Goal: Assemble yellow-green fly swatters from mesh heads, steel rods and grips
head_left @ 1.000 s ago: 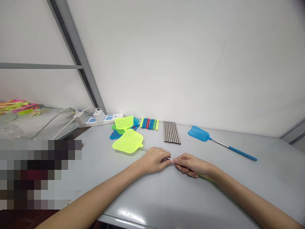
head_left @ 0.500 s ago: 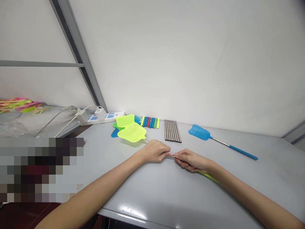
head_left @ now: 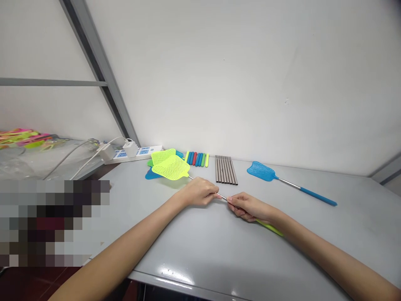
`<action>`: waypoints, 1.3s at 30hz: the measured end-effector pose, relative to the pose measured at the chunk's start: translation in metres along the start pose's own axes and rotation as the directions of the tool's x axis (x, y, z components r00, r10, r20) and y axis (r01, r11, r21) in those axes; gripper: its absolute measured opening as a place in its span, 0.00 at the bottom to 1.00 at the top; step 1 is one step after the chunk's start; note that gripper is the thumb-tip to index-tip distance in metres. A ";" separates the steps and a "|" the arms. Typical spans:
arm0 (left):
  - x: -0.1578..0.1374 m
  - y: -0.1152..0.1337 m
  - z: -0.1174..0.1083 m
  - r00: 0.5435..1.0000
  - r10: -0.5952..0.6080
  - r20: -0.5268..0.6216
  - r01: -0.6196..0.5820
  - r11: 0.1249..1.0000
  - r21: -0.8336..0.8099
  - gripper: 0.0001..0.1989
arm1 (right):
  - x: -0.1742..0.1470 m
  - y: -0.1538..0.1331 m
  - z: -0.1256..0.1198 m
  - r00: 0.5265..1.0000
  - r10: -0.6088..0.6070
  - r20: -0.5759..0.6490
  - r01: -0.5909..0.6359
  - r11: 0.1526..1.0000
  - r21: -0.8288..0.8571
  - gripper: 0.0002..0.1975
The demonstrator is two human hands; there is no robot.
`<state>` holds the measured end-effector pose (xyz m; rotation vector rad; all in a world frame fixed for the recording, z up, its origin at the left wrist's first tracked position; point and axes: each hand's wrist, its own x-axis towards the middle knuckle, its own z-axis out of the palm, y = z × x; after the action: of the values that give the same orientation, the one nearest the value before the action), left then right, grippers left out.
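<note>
Both my hands are closed on one yellow-green fly swatter (head_left: pixel 171 168), held slantwise above the table. My left hand (head_left: pixel 201 191) wraps the metal rod just behind the swatter's mesh head. Farther down, my right hand (head_left: pixel 246 206) grips it where the rod meets the yellow-green handle, whose end shows under my right wrist. A short piece of bare rod is visible between the two hands. Beneath the held head lie more swatter heads, among them a yellow-green one (head_left: pixel 161 156) and a blue one (head_left: pixel 152 174), partly covered.
Behind my hands lie a row of coloured handles (head_left: pixel 197 159) and a row of metal tubes (head_left: pixel 226 170). A blue fly swatter (head_left: pixel 291 183) rests at the right. A white power strip (head_left: pixel 138 154) with plugs and cables sits at the left, near plastic bags (head_left: pixel 59 152). The grey table (head_left: pixel 200 251) reaches the wall.
My left hand has moved slightly left with the swatter head, and more bare rod shows between my hands. The whole view has shifted a little.
</note>
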<state>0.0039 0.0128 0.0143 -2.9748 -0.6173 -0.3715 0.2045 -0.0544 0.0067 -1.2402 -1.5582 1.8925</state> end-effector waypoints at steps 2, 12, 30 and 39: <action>0.000 0.001 0.001 1.000 -0.003 0.000 0.003 1.000 -0.018 0.16 | -0.001 0.000 0.001 1.000 0.007 -0.003 -0.007 1.000 -0.012 0.20; -0.003 0.009 0.011 0.998 -0.062 0.007 0.062 0.994 -0.090 0.17 | -0.002 0.003 -0.001 0.999 0.035 -0.007 -0.035 0.999 -0.041 0.20; -0.003 0.010 0.014 0.998 -0.060 -0.018 0.057 0.992 -0.111 0.17 | -0.002 0.005 -0.002 0.999 0.034 -0.013 -0.034 0.999 -0.036 0.20; -0.003 0.009 0.015 0.998 -0.063 -0.014 0.061 0.992 -0.112 0.17 | -0.001 0.005 -0.001 0.999 0.042 -0.025 -0.042 0.999 -0.034 0.20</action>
<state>0.0078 0.0050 -0.0013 -3.0601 -0.7111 -0.4509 0.2070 -0.0560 0.0029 -1.3159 -1.5707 1.8762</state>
